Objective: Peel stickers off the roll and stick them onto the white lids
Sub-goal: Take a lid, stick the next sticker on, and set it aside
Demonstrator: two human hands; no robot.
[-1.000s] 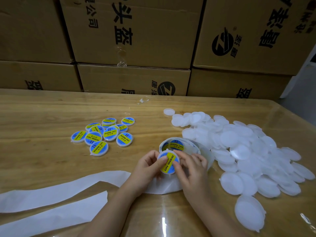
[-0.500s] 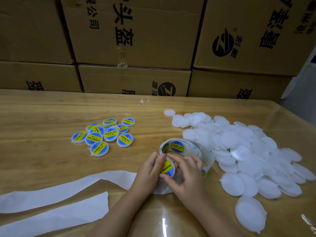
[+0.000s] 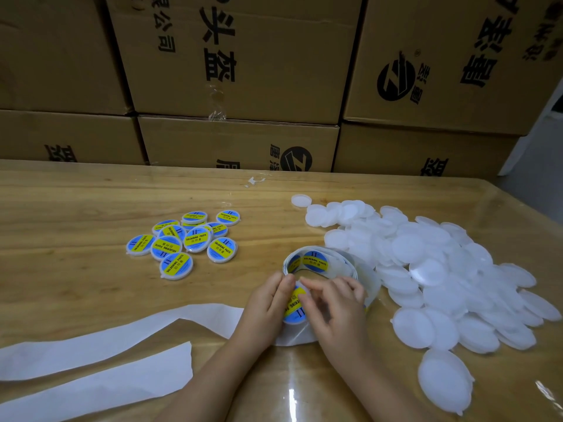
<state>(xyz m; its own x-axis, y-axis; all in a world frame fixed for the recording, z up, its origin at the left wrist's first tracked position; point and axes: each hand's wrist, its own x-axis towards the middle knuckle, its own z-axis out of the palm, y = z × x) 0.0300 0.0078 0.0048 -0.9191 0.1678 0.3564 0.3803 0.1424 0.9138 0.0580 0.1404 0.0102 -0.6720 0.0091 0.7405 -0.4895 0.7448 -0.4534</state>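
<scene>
The left hand (image 3: 268,303) and right hand (image 3: 338,306) have drawn closer than a second ago. Their curled fingers pinch the stickered lid (image 3: 295,309) between them and cover more of it. The sticker roll (image 3: 320,261) lies just beyond the fingertips.

labelled lids (image 3: 197,240): "SOLDERING PASTE" | boxes (image 3: 268,50): "头盔" (upside down)

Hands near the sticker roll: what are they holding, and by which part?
One stickered lid, held by both: the left hand pinches its left edge, the right hand its right edge, fingertips close together at the top.
</scene>
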